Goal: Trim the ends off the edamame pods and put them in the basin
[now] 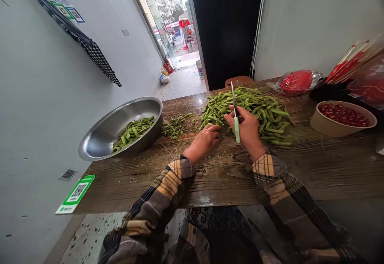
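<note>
A large heap of green bean pods (270, 114) lies on the wooden table (180, 188). My right hand (247, 128) is closed around scissors (237, 130) with a light green handle, blades pointing up and away over the heap. My left hand (207, 139) rests at the heap's near left edge, fingers curled near the pods; anything under them is hidden. To the left, a steel basin (99, 136) holds a smaller amount of pods. Small green trimmings (175, 126) lie between basin and heap.
A paper bowl of dark red pieces (333, 127) stands at the right, near a red item in clear plastic (297, 82) and red-wrapped sticks (349, 66). A green QR card (76, 194) sits at the left table edge. Behind the table is a stool (239, 81).
</note>
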The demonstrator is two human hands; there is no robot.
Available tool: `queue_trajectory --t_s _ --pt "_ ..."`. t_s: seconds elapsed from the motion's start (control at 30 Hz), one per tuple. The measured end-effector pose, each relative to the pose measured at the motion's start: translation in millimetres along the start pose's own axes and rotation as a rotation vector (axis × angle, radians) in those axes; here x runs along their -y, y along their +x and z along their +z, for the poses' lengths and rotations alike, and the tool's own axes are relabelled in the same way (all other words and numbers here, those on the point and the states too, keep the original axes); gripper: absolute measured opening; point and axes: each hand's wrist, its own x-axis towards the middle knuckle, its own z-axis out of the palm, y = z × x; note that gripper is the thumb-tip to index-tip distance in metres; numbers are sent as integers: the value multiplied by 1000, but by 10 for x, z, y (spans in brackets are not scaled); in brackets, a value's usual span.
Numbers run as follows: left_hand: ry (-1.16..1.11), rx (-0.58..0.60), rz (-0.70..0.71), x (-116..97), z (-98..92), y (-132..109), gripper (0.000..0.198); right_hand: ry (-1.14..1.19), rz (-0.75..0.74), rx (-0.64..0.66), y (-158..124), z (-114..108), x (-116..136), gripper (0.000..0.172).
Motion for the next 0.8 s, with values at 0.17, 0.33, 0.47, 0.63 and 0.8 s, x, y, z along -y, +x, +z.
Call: queue_trajectory --t_s 0.17,0.33,0.47,0.63,0.8 --pt "-273 -286 -237 52 -160 -287 17 -14 -5 20 -12 13 -18 39" --pt "-325 -427 -496 108 -183 -443 15 -33 -10 49 -33 30 -28 39" --pt "-267 -410 -457 85 -113 -394 15 -90 -47 84 -61 58 -37 37" --pt "58 -340 -331 -29 -54 -96 24 -158 -108 139 -109 97 -40 37" --pt "257 -130 -309 -89 10 102 15 -210 -143 188 -124 100 -38 37"
